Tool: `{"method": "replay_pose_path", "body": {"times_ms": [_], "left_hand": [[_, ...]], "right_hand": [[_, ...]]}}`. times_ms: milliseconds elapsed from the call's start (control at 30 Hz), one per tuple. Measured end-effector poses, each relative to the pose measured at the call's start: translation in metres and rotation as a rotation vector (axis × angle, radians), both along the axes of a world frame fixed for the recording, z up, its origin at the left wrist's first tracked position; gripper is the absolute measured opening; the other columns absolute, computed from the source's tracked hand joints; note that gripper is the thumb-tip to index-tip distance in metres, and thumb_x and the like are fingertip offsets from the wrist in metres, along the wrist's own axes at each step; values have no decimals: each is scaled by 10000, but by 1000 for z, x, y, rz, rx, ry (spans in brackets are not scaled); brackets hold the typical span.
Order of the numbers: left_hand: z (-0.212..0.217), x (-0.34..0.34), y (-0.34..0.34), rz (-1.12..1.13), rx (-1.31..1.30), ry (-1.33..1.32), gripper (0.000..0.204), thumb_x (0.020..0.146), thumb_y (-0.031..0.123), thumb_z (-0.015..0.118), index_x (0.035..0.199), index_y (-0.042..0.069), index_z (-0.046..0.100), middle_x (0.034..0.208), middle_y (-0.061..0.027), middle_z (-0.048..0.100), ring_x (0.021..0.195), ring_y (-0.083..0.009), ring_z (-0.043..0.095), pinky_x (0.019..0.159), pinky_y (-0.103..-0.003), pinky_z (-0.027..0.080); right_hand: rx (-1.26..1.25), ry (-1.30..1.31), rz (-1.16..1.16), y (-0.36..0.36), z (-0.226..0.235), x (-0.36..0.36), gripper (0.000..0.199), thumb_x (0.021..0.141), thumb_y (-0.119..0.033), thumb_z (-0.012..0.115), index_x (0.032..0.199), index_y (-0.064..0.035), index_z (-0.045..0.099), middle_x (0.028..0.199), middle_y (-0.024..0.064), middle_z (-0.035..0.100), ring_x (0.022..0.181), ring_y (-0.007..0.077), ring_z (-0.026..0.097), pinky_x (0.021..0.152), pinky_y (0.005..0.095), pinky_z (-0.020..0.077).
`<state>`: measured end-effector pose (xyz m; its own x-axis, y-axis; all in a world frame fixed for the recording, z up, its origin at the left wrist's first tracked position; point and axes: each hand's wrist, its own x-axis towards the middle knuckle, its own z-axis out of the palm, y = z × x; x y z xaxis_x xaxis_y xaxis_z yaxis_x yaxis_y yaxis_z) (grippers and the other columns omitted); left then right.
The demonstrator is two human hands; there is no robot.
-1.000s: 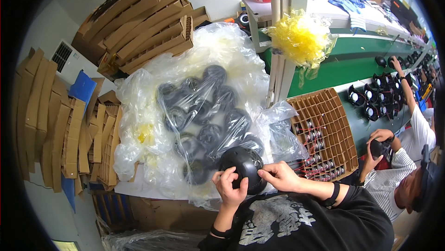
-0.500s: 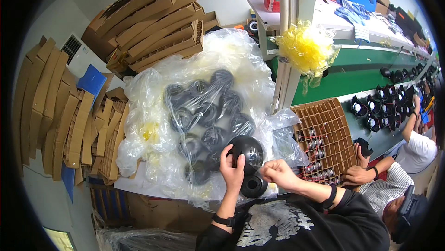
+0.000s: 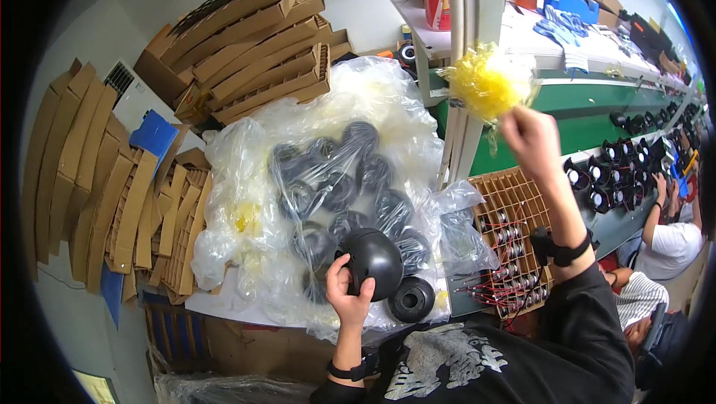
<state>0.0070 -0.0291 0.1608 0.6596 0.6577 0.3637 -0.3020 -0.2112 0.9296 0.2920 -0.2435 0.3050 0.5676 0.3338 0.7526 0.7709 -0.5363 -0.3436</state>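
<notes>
My left hand [image 3: 347,294] is closed on a round black shell [image 3: 377,261], fingers along its left side and the thumb at its lower edge. Just right of that, another black round part [image 3: 412,300] with a hole in its middle lies on the table. My right hand [image 3: 531,134] is raised to a clump of crumpled yellow film [image 3: 486,80] stuck on the white post. Its fingers are drawn together at the clump's lower edge; what they hold, if anything, is hidden. Several black round parts [image 3: 332,189] lie under clear plastic film [image 3: 227,236] ahead of my left hand.
A divided cardboard tray [image 3: 514,188] of small metal parts with red wires stands at the right. Stacked cardboard dividers [image 3: 253,50] fill the far left. Beyond the post [image 3: 475,106] runs a green bench [image 3: 589,113] with black parts; two other people sit along it.
My right hand has left the black shell and gone up and right to the yellow film. My left hand has moved the shell a little left and down.
</notes>
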Motion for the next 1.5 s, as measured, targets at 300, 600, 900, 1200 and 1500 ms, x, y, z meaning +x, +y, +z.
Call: {"method": "replay_pose_path", "body": {"times_ms": [300, 600, 900, 1200, 1500], "left_hand": [[41, -15, -7, -320, -274, -68, 706, 742, 274, 773, 1252, -16, 381, 994, -149, 620, 889, -185, 612, 772, -270, 479], [51, 15, -6, -880, -823, 257, 779, 875, 560, 519, 1331, -33, 300, 840, -71, 538, 805, -137, 526, 833, -255, 447], [9, 125, -27, -283, -1216, 343, 347, 920, 351, 416, 1008, 77, 611, 878, -51, 626, 845, -231, 598, 842, -396, 486], [-139, 232, -123, -556, -1367, 387, 420, 951, 329, 301, 1119, 95, 606, 1115, -81, 644, 1040, -267, 604, 975, -484, 433], [-196, 234, -185, -910, -642, 911, 449, 1010, 363, 319, 1248, 23, 490, 1226, -140, 563, 1062, -255, 575, 900, -412, 458]], "right_hand": [[-318, 423, 476, 7, -8, -86, 584, 671, -399, 785, 1059, -7, 595, 1015, 197, 626, 921, 314, 639, 760, 390, 510], [-87, 1012, 1198, 6, -83, -110, 966, 615, -268, 849, 1397, -43, 328, 1388, 153, 404, 1286, 252, 395, 1080, 385, 306], [1201, 1982, 606, -89, -202, -146, 503, 867, -237, 622, 1267, 19, 456, 1226, 149, 564, 1106, 259, 568, 975, 484, 434], [1588, 1833, 448, -163, -195, -172, 425, 899, -341, 506, 1162, -8, 537, 1139, 123, 614, 1033, 249, 584, 979, 424, 407], [1628, 1727, 344, -158, -183, -145, 414, 894, -403, 481, 1156, -93, 567, 1134, 82, 629, 1021, 225, 593, 843, 392, 460]]}}
